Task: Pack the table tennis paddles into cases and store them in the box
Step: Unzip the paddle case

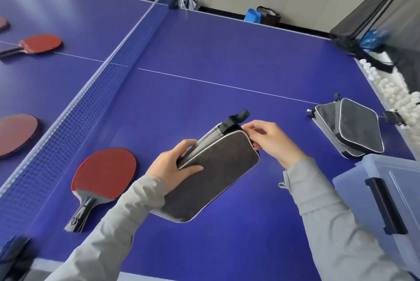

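A dark grey paddle case [213, 174] with pale piping is held tilted above the blue table [227, 53]. My left hand [175, 163] grips its left edge, thumb on the face. At the case's top right corner my right hand [270, 139] pinches, by the black strap loop; what it pinches is hidden. A red paddle [104, 172] lies left of the case, handle toward me. Beyond the net lie more red paddles [41, 44] [17, 133]. Two more cases [352, 126] lie stacked at the right. The translucent blue box [391, 192] stands at the lower right.
The net [109, 80] crosses the table diagonally from upper centre to lower left. A black catch net with many white balls [395, 92] runs along the right edge. A blue object and a dark bag [261, 16] stand on the floor beyond the far edge.
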